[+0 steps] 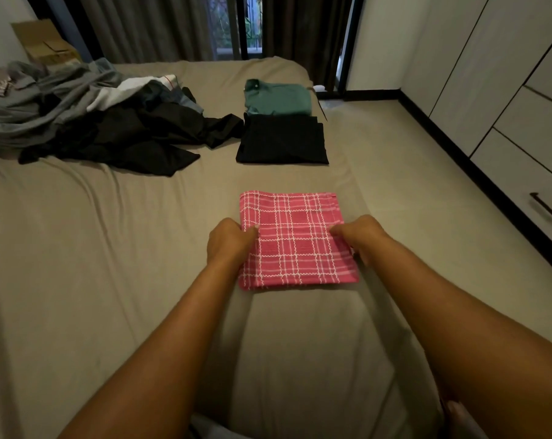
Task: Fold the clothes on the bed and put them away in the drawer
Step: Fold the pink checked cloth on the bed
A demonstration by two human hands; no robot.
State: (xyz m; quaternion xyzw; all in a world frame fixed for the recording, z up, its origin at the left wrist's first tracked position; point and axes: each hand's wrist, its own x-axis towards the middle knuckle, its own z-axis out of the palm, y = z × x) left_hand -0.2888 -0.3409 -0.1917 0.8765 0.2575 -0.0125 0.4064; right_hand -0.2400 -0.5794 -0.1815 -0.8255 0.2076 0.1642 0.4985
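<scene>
A big bed is being used as a folding table. Near its front, the folded pink cloth is being pinched at both sides by the left hand and the right hand, likely so its folds are not being spoiled when lifted. Beyond it, a folded green shirt and folded black clothes are being parked together.

Left grip and right grip pinch cloth (folded).

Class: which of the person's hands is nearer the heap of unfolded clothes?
Left. The left hand holds the pink checked cloth at its left edge, with the heap of unfolded clothes ahead to its left. The right hand holds the opposite edge, farther away.
</scene>
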